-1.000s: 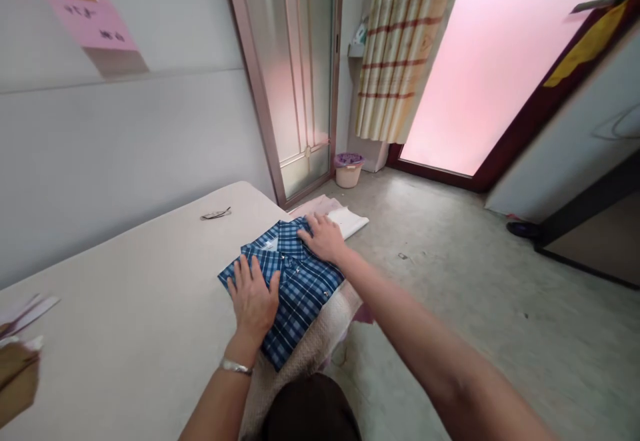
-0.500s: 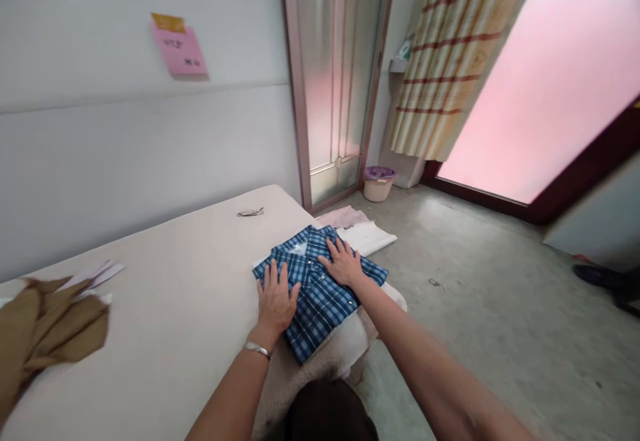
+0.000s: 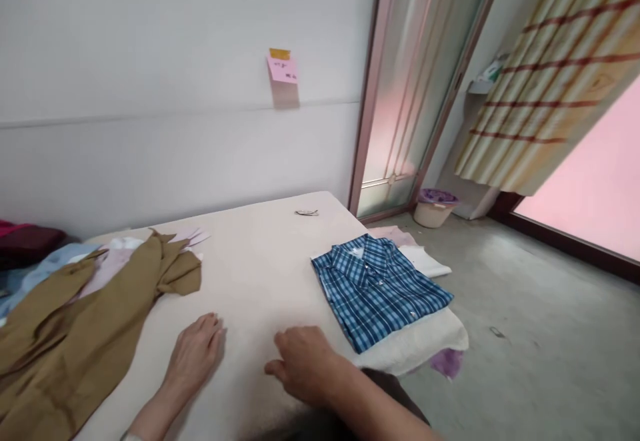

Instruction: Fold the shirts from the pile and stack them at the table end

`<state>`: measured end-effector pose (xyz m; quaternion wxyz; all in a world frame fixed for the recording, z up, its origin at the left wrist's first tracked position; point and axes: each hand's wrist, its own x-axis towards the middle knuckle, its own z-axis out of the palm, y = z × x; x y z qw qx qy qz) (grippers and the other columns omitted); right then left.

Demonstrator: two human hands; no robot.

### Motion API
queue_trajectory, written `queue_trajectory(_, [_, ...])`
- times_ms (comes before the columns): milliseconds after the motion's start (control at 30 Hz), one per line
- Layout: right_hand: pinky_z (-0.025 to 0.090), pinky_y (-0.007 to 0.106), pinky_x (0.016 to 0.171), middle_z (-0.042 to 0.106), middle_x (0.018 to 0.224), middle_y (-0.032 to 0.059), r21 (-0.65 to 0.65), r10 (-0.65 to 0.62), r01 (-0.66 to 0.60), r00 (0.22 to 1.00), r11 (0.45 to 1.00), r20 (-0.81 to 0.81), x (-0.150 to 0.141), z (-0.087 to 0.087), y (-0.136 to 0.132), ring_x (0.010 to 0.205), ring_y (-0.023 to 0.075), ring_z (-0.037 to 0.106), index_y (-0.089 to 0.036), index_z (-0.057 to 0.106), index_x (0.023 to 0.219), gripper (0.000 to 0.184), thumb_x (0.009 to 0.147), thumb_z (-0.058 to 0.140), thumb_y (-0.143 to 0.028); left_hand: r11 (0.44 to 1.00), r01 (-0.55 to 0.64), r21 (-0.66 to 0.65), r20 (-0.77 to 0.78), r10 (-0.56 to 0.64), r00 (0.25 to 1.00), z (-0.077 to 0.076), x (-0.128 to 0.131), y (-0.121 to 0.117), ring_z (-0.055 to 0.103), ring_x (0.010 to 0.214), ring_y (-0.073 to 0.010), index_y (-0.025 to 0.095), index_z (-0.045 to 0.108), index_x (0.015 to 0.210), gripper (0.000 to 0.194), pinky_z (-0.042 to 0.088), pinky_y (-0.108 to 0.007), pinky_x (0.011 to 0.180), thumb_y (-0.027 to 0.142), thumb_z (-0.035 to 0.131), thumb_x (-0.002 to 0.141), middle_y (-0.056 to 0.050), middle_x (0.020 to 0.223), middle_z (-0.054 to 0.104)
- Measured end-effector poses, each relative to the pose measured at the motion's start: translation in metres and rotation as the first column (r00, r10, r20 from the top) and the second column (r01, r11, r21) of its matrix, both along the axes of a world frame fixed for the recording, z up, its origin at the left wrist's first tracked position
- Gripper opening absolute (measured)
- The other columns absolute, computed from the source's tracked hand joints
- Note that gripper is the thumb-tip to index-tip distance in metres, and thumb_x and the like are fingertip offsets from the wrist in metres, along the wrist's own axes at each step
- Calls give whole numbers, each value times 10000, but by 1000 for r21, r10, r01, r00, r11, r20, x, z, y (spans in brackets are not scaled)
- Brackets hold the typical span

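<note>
Two bare hands are hanging low over the desk (image 3: 250,268), holding nothing; whether they are touching it, I cannot tell. The fingers of the left hand (image 3: 193,354) are lying close together, slightly bent, while those of the right hand (image 3: 307,364) are curling loosely, the thumb standing apart.

The brown garment (image 3: 100,321) is lying rumpled near the left hand, partly covering paler clothes (image 3: 95,261). It is looking soft and limp, likely to sag from one point, so two spaced edges are offering the better hold. The blue plaid shirt (image 3: 385,294) is lying folded at the right end, apart from the right hand; it is seeming light and easily unfolded, so flat support under both sides is promising more than a collar pinch. Neither is looking fragile.

The desk is showing a smooth, pale cover. Beyond, a pink note (image 3: 283,70) is hanging on the wall (image 3: 175,154); rightward, a bin (image 3: 434,211) is standing on the grey floor (image 3: 525,334) near a striped curtain (image 3: 540,88).
</note>
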<state>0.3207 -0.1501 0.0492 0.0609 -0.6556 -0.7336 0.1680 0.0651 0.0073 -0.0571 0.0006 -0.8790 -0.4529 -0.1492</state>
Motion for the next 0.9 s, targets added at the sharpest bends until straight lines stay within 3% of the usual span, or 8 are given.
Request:
queue_trajectory(100, [547, 437, 809, 753, 995, 190, -50, 90, -88, 994, 995, 60, -51, -15, 41, 966, 335, 717, -113, 751, 1011, 473, 956, 507, -515, 990, -69, -119, -22, 67, 998, -2, -1, -5, 644, 1069, -238, 181, 640, 1021, 284, 481, -374, 975, 285, 379, 979, -115, 1138, 692])
queue_trajectory(200, [546, 402, 795, 760, 977, 176, -41, 112, -108, 986, 993, 127, -83, -52, 69, 958, 304, 727, -129, 750, 1028, 364, 995, 445, -325, 964, -99, -246, -83, 81, 993, 2, 14, -19, 605, 1141, -233, 180, 645, 1016, 235, 440, -358, 1009, 217, 422, 950, -116, 1163, 673])
queue_trajectory(300, [530, 351, 758, 763, 943, 157, -37, 135, -131, 978, 991, 157, -98, -86, 78, 909, 274, 736, -142, 731, 1062, 317, 945, 437, -136, 951, -63, -304, -70, 44, 997, 11, 29, -28, 550, 1220, -243, 162, 634, 1143, 295, 388, -377, 1068, 157, 463, 903, -132, 1275, 627])
queue_trajectory(367, [513, 334, 731, 761, 915, 156, -35, 130, -126, 979, 991, 154, -100, -99, 77, 883, 277, 738, -145, 729, 1054, 311, 928, 446, -110, 934, -61, -353, -72, 38, 997, 16, 35, -29, 564, 1177, -251, 154, 640, 1129, 293, 398, -394, 1050, 151, 445, 910, -135, 1241, 633])
queue_trajectory(767, [409, 307, 651, 761, 887, 116, -27, 161, -159, 984, 987, 80, -86, -117, 75, 814, 251, 731, -188, 698, 988, 293, 1004, 408, -232, 951, 15, -308, -135, -59, 989, 24, 29, -38, 578, 1058, -295, 112, 644, 1041, 241, 476, -433, 897, 164, 557, 822, -162, 1101, 638])
queue_trajectory(833, [404, 319, 647, 753, 853, 106, -30, 161, -159, 983, 987, 93, -86, -118, 75, 805, 263, 727, -199, 687, 925, 353, 1033, 364, -293, 949, -66, -308, -147, 21, 989, 25, 27, -35, 602, 1008, -282, 118, 640, 1052, 237, 492, -417, 856, 170, 559, 835, -153, 1065, 646])
queue_trajectory(900, [400, 329, 648, 741, 821, 95, -34, 160, -157, 982, 987, 96, -88, -118, 75, 807, 273, 723, -210, 666, 865, 419, 1051, 323, -361, 929, -238, -285, -187, 189, 964, 29, 18, -26, 624, 976, -274, 117, 630, 1077, 240, 502, -404, 825, 135, 525, 861, -157, 1044, 649])
